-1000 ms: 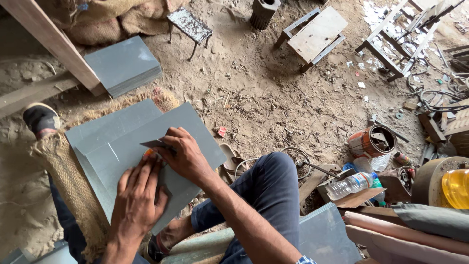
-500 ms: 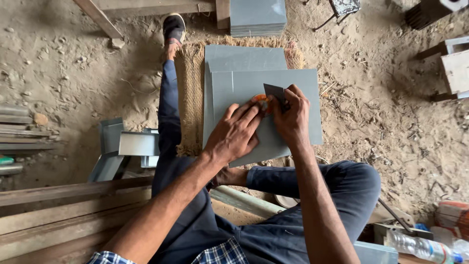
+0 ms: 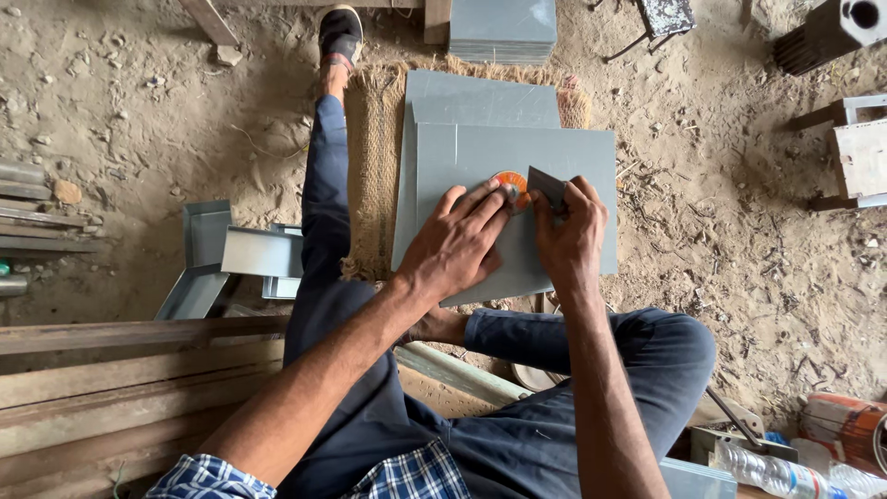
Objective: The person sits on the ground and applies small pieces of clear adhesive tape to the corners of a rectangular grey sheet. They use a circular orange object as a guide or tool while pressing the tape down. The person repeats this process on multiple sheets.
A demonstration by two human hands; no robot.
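A stack of grey metal sheets point(image 3: 480, 148) lies on a burlap mat point(image 3: 374, 166) on the dirt floor between my legs. My left hand point(image 3: 457, 242) presses flat on the top sheet, its fingertips on a small orange round disc point(image 3: 511, 185). My right hand point(image 3: 568, 231) is closed on a small dark metal piece point(image 3: 547, 187), held against the sheet right beside the disc. My left leg in dark trousers stretches out past the mat, ending in a dark shoe point(image 3: 340, 37).
More grey sheets point(image 3: 504, 28) are stacked beyond the mat. Bent metal channel pieces point(image 3: 231, 254) lie at the left, wooden planks point(image 3: 120, 370) at the lower left. A plastic bottle point(image 3: 767, 471) and an orange tin point(image 3: 845, 427) sit at the lower right. A small stool point(image 3: 661, 18) stands at the top.
The view has swung round and steadied over the sheets. Both hands stay on the top sheet, the left now on the orange disc and the right holding the dark piece beside it.
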